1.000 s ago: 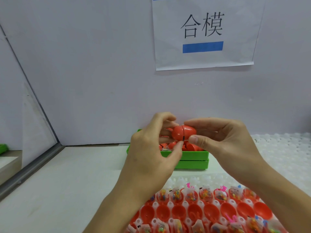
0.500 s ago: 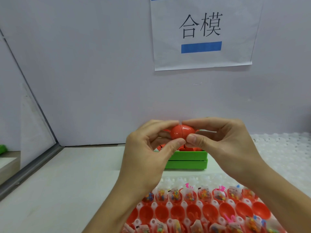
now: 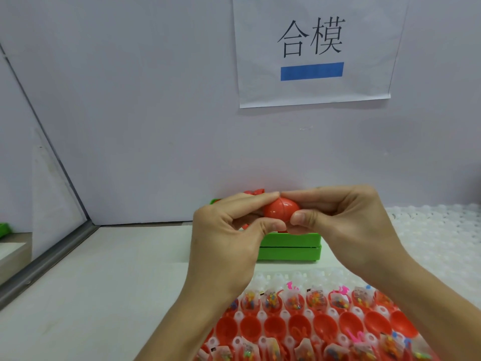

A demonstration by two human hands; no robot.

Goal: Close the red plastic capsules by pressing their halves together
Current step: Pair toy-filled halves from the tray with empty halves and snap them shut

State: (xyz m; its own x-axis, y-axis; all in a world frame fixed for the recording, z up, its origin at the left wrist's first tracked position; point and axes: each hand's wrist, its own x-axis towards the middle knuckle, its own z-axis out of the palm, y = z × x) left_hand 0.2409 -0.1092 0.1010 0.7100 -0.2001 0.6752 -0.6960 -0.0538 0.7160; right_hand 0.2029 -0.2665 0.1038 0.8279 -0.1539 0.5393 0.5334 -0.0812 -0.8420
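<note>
Red egg-shaped plastic capsule (image 3: 280, 210) sits pinched between both hands, lifted off the white counter (image 3: 104, 282), its two halves meeting at a thin seam that runs across its middle. Left hand (image 3: 229, 241) grasps the capsule's left half, forefinger along the top and thumb underneath; right hand (image 3: 346, 225) grasps the right half the same way, thumb tip toward the camera, and the two forefinger tips touch above the seam. Just beyond the hands stands a green plastic bin (image 3: 291, 246) holding more red pieces (mostly hidden by the fingers). Below the wrists lies a white moulded tray (image 3: 281, 278) filled with open red capsule halves (image 3: 299, 327), some bearing small clear packets of coloured beads (image 3: 272, 300). Right of the right hand spreads a bumpy white sheet (image 3: 437, 230). Above the hands, a paper sign (image 3: 312, 53) with black characters and a blue bar hangs on the wall.
</note>
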